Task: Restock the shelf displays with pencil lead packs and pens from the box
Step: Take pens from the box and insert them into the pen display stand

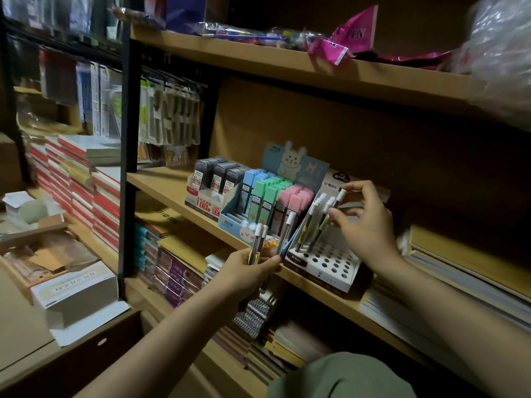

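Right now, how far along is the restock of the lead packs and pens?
Lead side looks done: the grey lead packs and pastel lead packs fill their displays. Pens are under way: the right hand is setting a pen into the white pen stand, where a few pens already stand at the back. Left: most holes are empty, and the left hand holds three spare pens.
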Tool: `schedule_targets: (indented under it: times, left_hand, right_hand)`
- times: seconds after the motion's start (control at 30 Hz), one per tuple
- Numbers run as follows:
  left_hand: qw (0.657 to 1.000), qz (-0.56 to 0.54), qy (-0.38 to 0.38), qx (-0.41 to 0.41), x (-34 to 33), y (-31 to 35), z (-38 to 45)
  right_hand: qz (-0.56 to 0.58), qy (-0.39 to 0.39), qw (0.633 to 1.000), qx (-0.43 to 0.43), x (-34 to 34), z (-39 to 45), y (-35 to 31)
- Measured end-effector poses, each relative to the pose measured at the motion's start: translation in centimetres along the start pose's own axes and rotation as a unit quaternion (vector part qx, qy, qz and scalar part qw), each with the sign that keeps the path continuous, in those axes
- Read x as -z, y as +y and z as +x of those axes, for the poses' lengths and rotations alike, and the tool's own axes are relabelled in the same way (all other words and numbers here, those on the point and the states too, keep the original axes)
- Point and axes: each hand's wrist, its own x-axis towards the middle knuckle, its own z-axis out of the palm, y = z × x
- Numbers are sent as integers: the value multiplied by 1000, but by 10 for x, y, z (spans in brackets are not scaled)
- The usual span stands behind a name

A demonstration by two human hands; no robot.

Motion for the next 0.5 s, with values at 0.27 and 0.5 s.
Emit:
schedule_targets:
  times: [0.27,0.5]
  left_hand:
    - [1000,16,20,-18,1,1,-3]
    - [999,19,17,-36,-1,5,-6]
  right_hand:
    - [-61,-23,996,55,-6,-9,-5]
    - [-84,-29,994,57,-14,-18,1]
